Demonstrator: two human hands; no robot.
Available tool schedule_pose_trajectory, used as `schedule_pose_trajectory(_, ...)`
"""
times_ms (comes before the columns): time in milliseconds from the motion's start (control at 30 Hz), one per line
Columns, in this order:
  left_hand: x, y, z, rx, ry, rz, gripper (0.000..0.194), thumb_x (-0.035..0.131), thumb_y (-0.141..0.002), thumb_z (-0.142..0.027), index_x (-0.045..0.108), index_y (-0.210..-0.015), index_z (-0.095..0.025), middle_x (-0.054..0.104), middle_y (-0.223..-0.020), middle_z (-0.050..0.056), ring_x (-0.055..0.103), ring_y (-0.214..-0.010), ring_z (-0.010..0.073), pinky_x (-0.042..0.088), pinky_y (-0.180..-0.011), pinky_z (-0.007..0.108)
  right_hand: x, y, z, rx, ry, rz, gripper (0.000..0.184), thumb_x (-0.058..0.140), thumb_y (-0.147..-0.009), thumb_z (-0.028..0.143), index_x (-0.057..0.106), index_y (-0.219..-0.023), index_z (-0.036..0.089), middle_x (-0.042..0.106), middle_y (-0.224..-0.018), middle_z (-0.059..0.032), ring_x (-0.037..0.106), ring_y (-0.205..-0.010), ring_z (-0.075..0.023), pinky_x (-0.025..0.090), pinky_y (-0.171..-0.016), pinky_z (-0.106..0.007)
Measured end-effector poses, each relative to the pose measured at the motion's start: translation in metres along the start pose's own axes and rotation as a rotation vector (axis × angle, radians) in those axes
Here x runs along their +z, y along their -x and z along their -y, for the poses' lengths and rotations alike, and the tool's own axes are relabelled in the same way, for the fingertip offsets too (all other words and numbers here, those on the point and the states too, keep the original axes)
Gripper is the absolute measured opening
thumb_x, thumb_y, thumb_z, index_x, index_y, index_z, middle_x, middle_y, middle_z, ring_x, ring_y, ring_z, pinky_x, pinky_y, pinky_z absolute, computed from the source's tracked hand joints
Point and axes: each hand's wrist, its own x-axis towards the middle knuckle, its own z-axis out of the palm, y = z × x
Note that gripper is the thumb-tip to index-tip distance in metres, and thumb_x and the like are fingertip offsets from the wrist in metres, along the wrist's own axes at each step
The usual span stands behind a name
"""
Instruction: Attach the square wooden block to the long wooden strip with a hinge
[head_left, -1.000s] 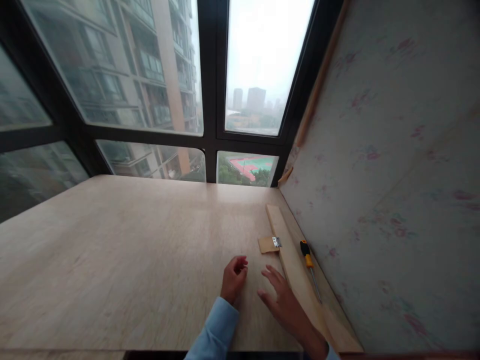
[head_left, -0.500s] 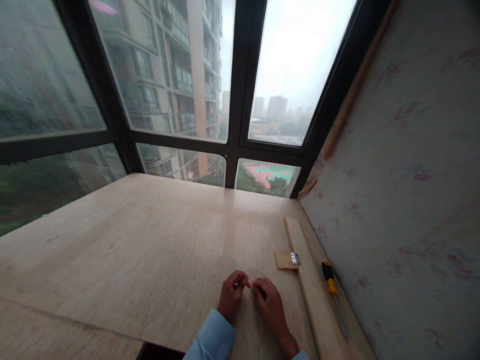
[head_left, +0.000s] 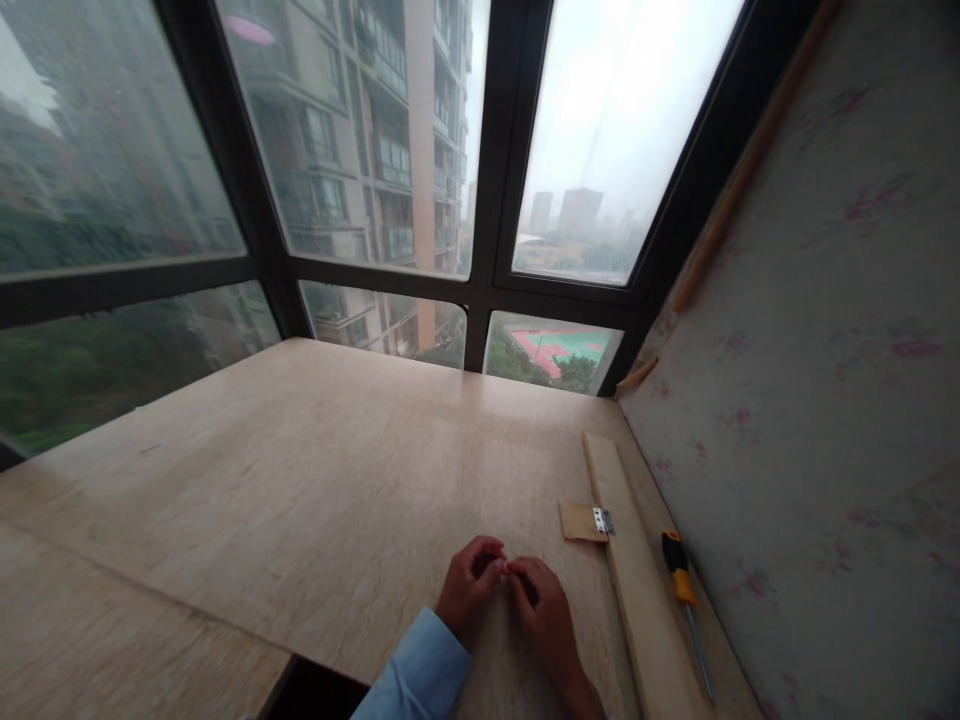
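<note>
Near the bottom middle of the head view, my left hand [head_left: 472, 583] and my right hand [head_left: 541, 603] meet at the fingertips just over the wooden surface. The fingers of both are pinched together; anything between them is too small or hidden to name. To the right lies a long wooden board [head_left: 624, 560]. A silver metal hinge [head_left: 602, 520] sits on its left edge, partly over a small brown flat piece [head_left: 580, 522]. Right of the board, a screwdriver [head_left: 679, 580] with a black and yellow handle lies by the wall, its shaft pointing toward me.
The wood-patterned tabletop [head_left: 322, 470] spreads left and forward to the dark window frames [head_left: 480, 290]. A floral-papered wall [head_left: 810, 430] bounds the right side. At the bottom left, a dark opening [head_left: 311, 692] cuts into the surface's near edge.
My hands have come closer, so the fingertips now touch or nearly touch. The view has turned slightly left, shifting the board, hinge and screwdriver to the right in the picture.
</note>
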Motion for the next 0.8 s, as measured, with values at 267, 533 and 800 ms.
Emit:
schedule_pose_trajectory(267,0.0010,0.0032,-0.0022,0.063,-0.067,0.096,0.026,0.062,-0.078,-0.025,0.061,-0.102,-0.016,0.069,-0.091,0.009,0.067,-0.084,0.0207,0.053,-0.079,0.033,0.0046,0.0010,0.0019,0.041,0.084,-0.023,0.013,0.053,-0.088,0.025,0.065,-0.086,0.022,0.068,-0.086,-0.0062,0.063,-0.080,-0.0225,0.049,-0.075,-0.036)
schedule_pose_trajectory(533,0.0001,0.0025,-0.0001,0.097,-0.205,0.105,0.017,0.061,-0.078,-0.023,0.067,-0.093,-0.017,0.069,-0.092,0.010,0.066,-0.087,0.0218,0.052,-0.080,0.033,0.0082,-0.0019,0.0036,0.096,0.153,-0.025,0.011,0.054,-0.084,0.018,0.065,-0.082,0.022,0.066,-0.082,-0.0047,0.060,-0.076,-0.0220,0.046,-0.071,-0.035)
schedule_pose_trajectory(800,-0.0019,0.0011,-0.0041,0.090,-0.310,0.125,0.019,0.058,-0.086,-0.034,0.068,-0.092,-0.018,0.070,-0.091,0.009,0.066,-0.086,0.0216,0.051,-0.079,0.033,0.0094,-0.0023,0.0026,0.092,0.233,-0.061,0.017,0.051,-0.083,0.011,0.062,-0.073,0.020,0.065,-0.077,-0.0035,0.058,-0.078,-0.0201,0.044,-0.075,-0.033)
